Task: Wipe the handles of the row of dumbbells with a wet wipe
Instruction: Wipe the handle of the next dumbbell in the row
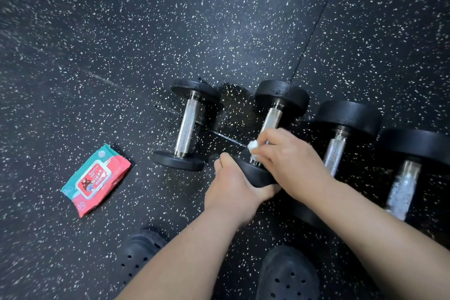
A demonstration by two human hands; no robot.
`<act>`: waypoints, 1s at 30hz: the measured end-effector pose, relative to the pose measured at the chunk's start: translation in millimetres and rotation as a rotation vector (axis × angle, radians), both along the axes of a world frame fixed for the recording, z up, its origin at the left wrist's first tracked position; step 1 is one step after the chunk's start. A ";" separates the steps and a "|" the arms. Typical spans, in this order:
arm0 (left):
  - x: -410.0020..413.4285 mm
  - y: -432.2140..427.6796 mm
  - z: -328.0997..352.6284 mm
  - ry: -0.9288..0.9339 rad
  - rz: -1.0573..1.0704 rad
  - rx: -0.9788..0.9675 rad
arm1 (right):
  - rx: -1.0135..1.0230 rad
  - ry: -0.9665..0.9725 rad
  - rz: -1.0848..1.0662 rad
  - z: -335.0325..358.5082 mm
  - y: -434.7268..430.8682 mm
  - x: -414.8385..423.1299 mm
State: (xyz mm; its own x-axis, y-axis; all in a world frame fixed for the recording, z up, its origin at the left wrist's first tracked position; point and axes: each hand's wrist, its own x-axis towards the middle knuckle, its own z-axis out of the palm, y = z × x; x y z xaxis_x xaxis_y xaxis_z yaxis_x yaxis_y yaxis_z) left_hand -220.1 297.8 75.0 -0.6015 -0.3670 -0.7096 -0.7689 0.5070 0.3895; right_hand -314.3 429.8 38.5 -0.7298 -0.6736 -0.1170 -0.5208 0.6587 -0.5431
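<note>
The second dumbbell [280, 97] from the left in the row of four is the one in hand. It lies on the floor with its handle [271, 119] running near to far. The left hand [231, 185] grips its near plate [253, 173], thumb over the rim and fingers curled beneath, which should stop the weight rolling. The right hand [289, 163] has its fingers closed round the near end of the handle, and they pinch the wet wipe [253, 145] against the metal; only a white corner shows at their left.

To do this well, the wipe likely needs to stay wrapped round the knurled bar and travel its full length to the far collar with a twisting stroke, so the underside is reached too. The left hand's hold should stay firm while it does.

The leftmost dumbbell [187, 126] lies just beside, untouched by either hand. The third dumbbell [348, 117] and fourth dumbbell [414, 143] lie to the right, close together.

The floor [219, 19] is black rubber flecked with white, with seams crossing it. A darker patch round the two left dumbbells may be damp, so footing deserves care. Two black perforated clogs [287, 275] stand at the near edge. A red and teal wipes pack [96, 178] lies flat, well to the left of the row.
</note>
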 end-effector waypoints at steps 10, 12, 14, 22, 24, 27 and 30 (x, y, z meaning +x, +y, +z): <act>-1.2 -18.3 -2.3 0.001 0.023 0.089 | -0.100 -0.125 -0.440 6.9 6.2 -7.4; -1.4 -22.6 -4.0 0.009 0.033 0.107 | -0.089 -0.316 -0.590 4.4 1.5 -5.7; -1.8 -27.6 -6.7 0.011 0.034 0.127 | -0.081 -0.493 -0.671 1.8 -3.3 0.1; -3.8 -44.2 -11.4 0.023 0.055 0.218 | -0.413 -1.104 -0.990 -9.4 -18.2 -3.5; -3.1 -45.3 -12.8 0.037 0.068 0.228 | -0.425 -1.156 -0.995 -17.8 -25.2 -7.1; -3.1 -46.8 -14.3 0.029 0.067 0.233 | -0.242 -1.161 -0.769 -19.2 -26.9 -4.4; -4.7 -50.8 -15.6 0.014 0.057 0.230 | -0.155 -1.109 -0.718 -12.2 -23.5 -1.8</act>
State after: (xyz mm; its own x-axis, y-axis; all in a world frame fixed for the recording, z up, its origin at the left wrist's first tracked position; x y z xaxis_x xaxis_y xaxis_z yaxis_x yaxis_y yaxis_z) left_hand -224.8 247.0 59.4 -0.5949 -0.2303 -0.7701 -0.7874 0.3594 0.5008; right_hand -316.2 406.3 26.3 -0.4949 -0.2420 -0.8346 0.6785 0.4924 -0.5451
